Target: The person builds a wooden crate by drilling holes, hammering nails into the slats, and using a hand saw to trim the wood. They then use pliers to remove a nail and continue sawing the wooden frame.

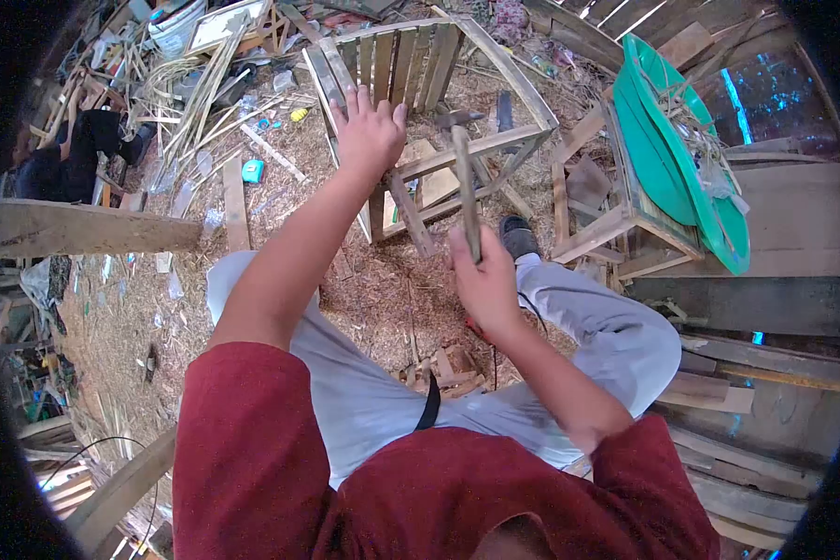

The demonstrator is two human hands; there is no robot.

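Observation:
My left hand rests with its fingers spread on the left side of a slatted wooden frame, at the near end of its slats. In my right hand is the wooden handle of a hammer, gripped near its lower end. The hammer is raised, its metal head pointing away from me, over the frame's front bar. A short wooden piece slants down from the frame toward me. Whether anything small lies under my left fingers cannot be made out.
Green plastic basins lean on a wooden stand at the right. A thick beam juts in from the left. Thin strips and scraps lie at the upper left. Boards are stacked at the right. A co-worker's dark-clothed legs show at far left.

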